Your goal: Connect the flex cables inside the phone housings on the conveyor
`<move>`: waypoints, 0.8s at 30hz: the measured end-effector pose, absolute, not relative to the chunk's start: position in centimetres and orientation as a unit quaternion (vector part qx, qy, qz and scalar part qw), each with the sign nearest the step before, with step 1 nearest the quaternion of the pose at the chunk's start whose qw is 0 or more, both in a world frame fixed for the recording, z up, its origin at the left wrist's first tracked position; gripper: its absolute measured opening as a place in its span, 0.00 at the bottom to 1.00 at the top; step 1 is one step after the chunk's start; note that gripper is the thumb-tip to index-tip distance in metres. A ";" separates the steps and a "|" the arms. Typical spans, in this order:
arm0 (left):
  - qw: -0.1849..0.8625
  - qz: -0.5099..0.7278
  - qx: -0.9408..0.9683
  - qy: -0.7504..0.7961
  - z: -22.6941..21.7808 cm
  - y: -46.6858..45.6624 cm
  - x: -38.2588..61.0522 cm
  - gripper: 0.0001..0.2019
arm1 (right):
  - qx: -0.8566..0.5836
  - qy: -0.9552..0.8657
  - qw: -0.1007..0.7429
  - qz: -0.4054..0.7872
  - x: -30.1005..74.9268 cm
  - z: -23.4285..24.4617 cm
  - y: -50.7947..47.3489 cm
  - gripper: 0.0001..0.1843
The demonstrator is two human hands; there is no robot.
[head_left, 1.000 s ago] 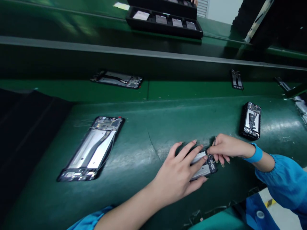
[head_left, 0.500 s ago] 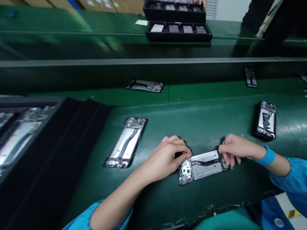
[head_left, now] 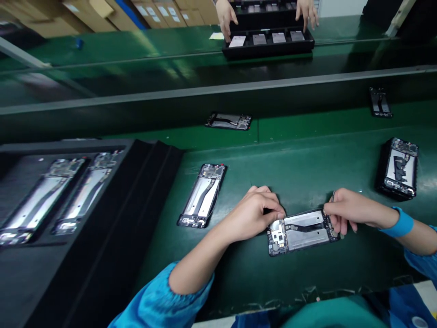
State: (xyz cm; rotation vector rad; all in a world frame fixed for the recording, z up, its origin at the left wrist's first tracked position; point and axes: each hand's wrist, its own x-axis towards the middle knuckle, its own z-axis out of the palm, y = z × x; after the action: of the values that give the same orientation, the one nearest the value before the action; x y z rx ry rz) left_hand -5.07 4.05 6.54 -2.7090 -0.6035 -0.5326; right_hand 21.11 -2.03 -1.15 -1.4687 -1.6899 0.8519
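An opened phone frame (head_left: 302,231) with a bare metal plate and circuit boards lies flat on the green mat (head_left: 307,173) in front of me. My left hand (head_left: 254,212) is curled, its fingertips pinching at the frame's left end near the board. My right hand (head_left: 348,210) grips thin metal tweezers (head_left: 332,197) and rests at the frame's right end. A blue band circles my right wrist.
A second phone frame (head_left: 202,196) lies to the left. A black tray (head_left: 61,200) at the left holds two more. A stacked phone (head_left: 399,167) sits at right. Two frames (head_left: 228,121) lie on the far belt. Another person's hands (head_left: 227,16) hold a black tray (head_left: 269,43) beyond.
My left hand slid off the top of the phone frame to its left end and curled into a pinch. The view swung left, bringing the black tray in.
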 end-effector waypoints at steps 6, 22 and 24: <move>0.162 -0.137 -0.950 -0.227 7.1 3.8 -3.7 0.08 | -0.576 -0.646 0.374 0.333 21.0 -1.3 -1.6 0.17; 0.220 -0.116 -0.942 -0.226 5.9 2.2 4.3 0.10 | -0.551 -0.640 0.418 0.334 20.5 -1.3 -1.4 0.17; 0.220 -0.142 -0.929 -0.264 4.8 1.9 3.8 0.10 | -0.558 -0.637 0.422 0.324 20.4 -1.3 -1.3 0.16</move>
State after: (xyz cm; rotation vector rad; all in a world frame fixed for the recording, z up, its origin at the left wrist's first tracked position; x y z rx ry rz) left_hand 3.84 1.95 4.84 -2.5686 -0.7301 -0.3915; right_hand 20.35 -1.28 -1.31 -1.3976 -1.5943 0.8114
